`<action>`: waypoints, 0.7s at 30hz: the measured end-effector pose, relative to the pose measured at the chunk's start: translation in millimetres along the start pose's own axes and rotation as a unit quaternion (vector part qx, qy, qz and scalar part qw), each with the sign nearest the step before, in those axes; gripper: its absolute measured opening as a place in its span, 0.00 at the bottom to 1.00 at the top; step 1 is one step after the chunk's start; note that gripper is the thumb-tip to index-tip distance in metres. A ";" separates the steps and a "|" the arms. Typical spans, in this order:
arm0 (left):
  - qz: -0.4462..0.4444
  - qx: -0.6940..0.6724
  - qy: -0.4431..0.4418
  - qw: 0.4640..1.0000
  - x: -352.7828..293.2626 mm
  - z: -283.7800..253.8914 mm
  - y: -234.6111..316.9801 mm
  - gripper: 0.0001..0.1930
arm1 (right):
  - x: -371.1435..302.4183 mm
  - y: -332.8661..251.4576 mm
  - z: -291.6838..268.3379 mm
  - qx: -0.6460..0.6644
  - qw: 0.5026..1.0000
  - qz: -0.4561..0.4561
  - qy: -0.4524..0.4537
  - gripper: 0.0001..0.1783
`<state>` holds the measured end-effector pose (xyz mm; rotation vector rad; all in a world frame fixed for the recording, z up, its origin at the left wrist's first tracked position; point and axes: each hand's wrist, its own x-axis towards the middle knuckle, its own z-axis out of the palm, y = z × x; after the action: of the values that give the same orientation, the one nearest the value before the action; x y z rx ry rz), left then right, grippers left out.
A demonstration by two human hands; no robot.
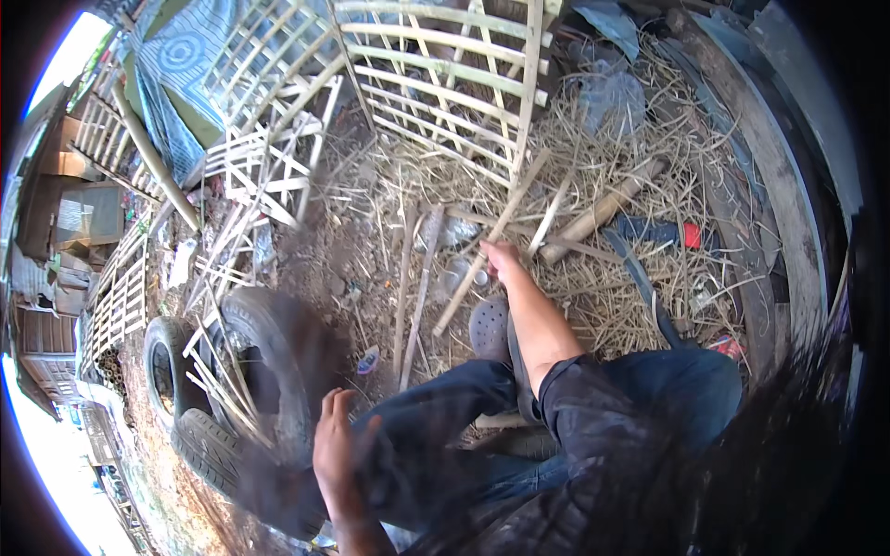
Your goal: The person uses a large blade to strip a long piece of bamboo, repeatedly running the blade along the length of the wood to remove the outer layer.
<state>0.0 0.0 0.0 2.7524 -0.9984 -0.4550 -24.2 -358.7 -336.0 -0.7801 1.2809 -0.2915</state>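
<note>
My right hand (501, 259) is closed around the middle of a pale bamboo strip (464, 287), which slants over the littered ground in front of me. My left hand (334, 445) is raised beside my knee, holding nothing, its thumb apart from its loosely bent fingers. Two flat bamboo slats (425, 278) lie on the ground left of the held strip. Just beyond my right hand are a short pale bamboo piece (553, 211) and a thick bamboo pole (598, 215). A machete-like long dark blade (642, 278) lies to the right among shavings.
A bamboo lattice panel (445, 69) stands at the far side. Worn tyres (269, 324) with bamboo strips across them are at the left. Bamboo shavings (593, 324) cover the ground at right, bordered by a long wooden beam (779, 167). Blurred dark strands hide parts of the lower view.
</note>
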 end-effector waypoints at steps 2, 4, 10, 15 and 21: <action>-0.009 -0.023 -0.022 0.999 4.5 11.3 -4.1 0.26 | -6.2 -12.8 -2.7 0.010 0.999 -0.022 0.032 0.11; -0.019 0.006 -0.015 1.000 2.4 -6.1 -4.5 0.26 | -26.5 -18.6 3.9 0.109 0.993 0.014 -0.035 0.10; -0.006 0.004 0.011 1.000 -2.4 -15.5 14.0 0.26 | -105.3 -49.3 -36.2 0.216 0.940 -0.025 -0.264 0.08; 0.075 -0.015 0.021 0.997 3.6 -14.3 32.4 0.29 | -165.1 -75.6 -73.8 0.239 0.904 -0.115 -0.336 0.10; 0.168 -0.085 -0.009 0.982 38.6 -7.7 88.2 0.32 | -216.3 -93.9 -79.5 0.253 0.848 -0.123 -0.449 0.12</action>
<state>-21.6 -91.5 22.2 2.3711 -1.3297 -0.4833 -140.9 -324.5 -118.9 -0.5037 0.1858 -0.3843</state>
